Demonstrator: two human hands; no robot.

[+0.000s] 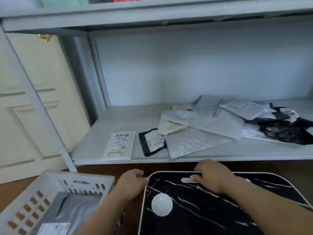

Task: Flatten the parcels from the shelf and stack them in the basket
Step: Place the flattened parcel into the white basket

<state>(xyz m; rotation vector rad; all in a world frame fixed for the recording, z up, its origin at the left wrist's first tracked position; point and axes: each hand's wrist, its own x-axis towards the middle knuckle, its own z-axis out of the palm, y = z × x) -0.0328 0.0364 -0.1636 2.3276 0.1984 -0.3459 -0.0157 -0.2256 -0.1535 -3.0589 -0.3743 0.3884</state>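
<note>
Both hands, left hand [131, 181] and right hand [209, 174], grasp the marble-patterned board [211, 209] at lower centre; recommend levelling it before flattening shelf [101, 143] parcels [194, 128] for the basket [55, 182].

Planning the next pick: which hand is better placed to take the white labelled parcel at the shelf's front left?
Left. The left hand sits nearly below the white labelled parcel; the right hand grips the black board's edge farther right.
</note>
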